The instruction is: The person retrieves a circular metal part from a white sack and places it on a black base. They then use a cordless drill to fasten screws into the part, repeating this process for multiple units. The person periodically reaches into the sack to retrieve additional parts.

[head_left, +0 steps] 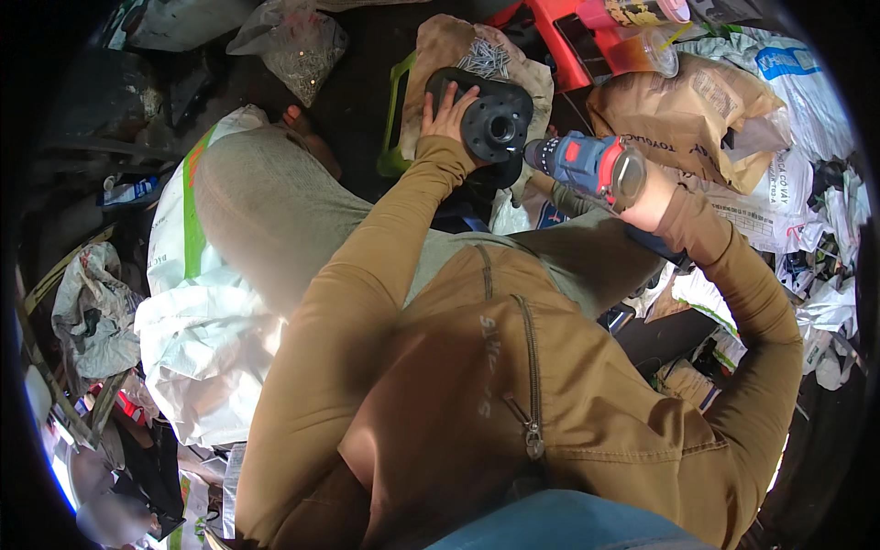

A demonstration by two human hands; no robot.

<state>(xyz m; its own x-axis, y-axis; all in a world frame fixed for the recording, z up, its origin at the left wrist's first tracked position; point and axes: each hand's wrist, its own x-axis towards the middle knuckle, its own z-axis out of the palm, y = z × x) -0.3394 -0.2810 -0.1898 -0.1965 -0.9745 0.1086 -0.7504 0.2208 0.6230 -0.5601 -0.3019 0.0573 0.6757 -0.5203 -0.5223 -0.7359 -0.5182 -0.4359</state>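
A black plastic part (516,96) with a round flanged collar and a hole in its middle is tilted in front of me. My left hand (447,117) grips its left side, fingers laid over the edge; the thumb is hidden. In my right hand (653,196) is a blue and black cordless drill (587,163) with red details, held by the handle. Its chuck points left, close to the right side of the collar; whether the tip touches is unclear. Just beyond the part, a pile of silver screws (484,59) lies on a brown cloth-like cover (440,41).
Under the cover shows a green frame (392,119). A red plastic stool (559,41) and a cup of orange drink (646,53) stand far right, beside a brown paper sack (683,110). A plastic bag of small pieces (298,55) sits far left. White sacks (206,357) lie at my left.
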